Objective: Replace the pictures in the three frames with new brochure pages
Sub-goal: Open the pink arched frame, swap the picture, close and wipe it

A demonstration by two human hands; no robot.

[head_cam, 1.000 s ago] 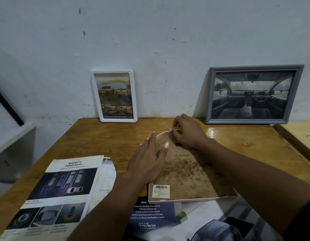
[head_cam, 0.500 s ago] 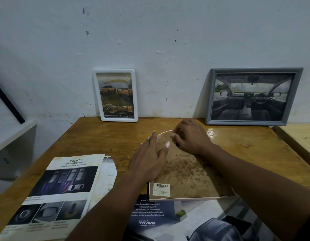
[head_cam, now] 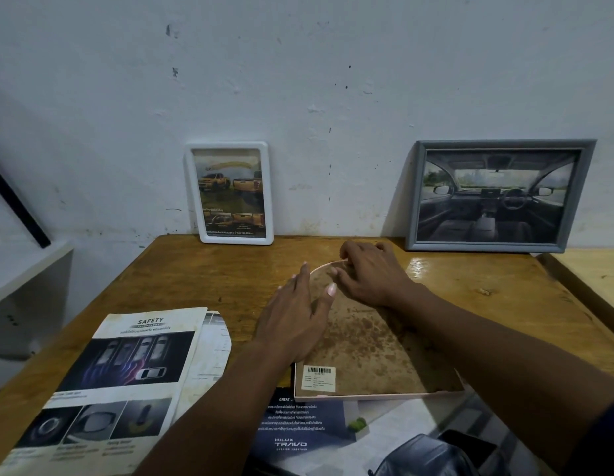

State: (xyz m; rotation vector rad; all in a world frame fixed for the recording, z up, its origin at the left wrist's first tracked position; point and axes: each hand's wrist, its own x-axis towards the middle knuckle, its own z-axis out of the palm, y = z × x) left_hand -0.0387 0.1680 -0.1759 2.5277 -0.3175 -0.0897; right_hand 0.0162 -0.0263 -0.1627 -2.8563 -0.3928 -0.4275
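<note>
Fingers (head_cam: 350,250) of right hand (head_cam: 371,276) pinch face-down frame (head_cam: 367,355), left hand (head_cam: 295,321) rests flat, beside SAFETY brochure (head_cam: 127,372).

Scuffed white wall (head_cam: 298,80) behind a worn wooden table (head_cam: 202,269); white shelf (head_cam: 20,266) left

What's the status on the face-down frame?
Left hand flat on the frame, on its backing. Right hand curled at the far rim, grip unclear. Backing not yet off. Frame's near edge lies on a brochure.

Left hand (head_cam: 295,317) flat, fingers straight; right hand (head_cam: 371,276) curled.
</note>
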